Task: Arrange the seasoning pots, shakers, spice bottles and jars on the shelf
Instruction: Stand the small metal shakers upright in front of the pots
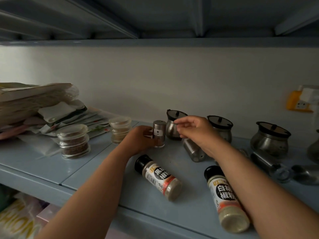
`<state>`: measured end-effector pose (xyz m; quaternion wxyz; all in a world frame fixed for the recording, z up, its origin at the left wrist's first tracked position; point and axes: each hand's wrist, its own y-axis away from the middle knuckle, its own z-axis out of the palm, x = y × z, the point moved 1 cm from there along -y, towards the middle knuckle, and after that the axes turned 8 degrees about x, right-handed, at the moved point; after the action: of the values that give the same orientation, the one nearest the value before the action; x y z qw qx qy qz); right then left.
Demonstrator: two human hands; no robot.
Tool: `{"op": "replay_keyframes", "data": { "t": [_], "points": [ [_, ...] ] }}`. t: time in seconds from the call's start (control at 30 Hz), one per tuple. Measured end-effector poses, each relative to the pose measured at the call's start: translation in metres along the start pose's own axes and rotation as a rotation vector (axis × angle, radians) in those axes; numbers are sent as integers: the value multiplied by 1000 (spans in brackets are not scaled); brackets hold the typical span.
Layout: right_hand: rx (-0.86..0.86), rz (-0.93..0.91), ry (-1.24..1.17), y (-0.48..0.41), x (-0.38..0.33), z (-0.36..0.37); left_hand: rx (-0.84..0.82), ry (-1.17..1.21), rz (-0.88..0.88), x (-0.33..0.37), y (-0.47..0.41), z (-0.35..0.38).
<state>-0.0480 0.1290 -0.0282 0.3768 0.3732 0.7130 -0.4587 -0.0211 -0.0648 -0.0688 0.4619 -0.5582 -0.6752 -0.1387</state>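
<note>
My left hand (140,140) grips an upright steel shaker (159,134) with a white label on the blue-grey shelf (96,163). My right hand (194,129) hovers open just right of it, fingers spread, in front of a steel seasoning pot (173,125). Under my right wrist a second steel shaker (194,150) lies on its side. Two black-capped spice bottles lie flat near the front: a black pepper bottle (158,176) and a white pepper bottle (226,199). Two more lidded pots (221,127) (270,139) stand along the wall. Two glass jars (74,141) (120,129) stand at the left.
A pile of paper packets and bags (39,107) fills the shelf's left end. Metal utensils and a lid (283,171) lie at the right. A yellow wall socket (299,100) is on the back wall. Another shelf hangs close overhead, and packages (19,219) sit below.
</note>
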Motion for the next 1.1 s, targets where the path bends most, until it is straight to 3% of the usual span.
{"op": "replay_keyframes", "data": {
  "t": [0.13,0.23,0.3,0.43,0.53,0.83,1.1],
  "points": [
    [96,-4,77,-6,-1,-12,210,212,61,11,7,-8],
    [145,-47,395,-7,-3,-20,481,353,261,29,22,-21],
    [144,-68,604,-5,-3,-22,572,435,345,36,30,-27],
    [36,17,913,-2,5,-20,576,532,392,47,37,-25],
    [-26,73,1027,-5,11,-21,495,455,417,61,40,-17],
    [12,220,792,-4,13,-27,266,95,462,84,51,-5],
    [89,300,103,20,-10,-35,59,-235,564,97,61,13]
  ]
}}
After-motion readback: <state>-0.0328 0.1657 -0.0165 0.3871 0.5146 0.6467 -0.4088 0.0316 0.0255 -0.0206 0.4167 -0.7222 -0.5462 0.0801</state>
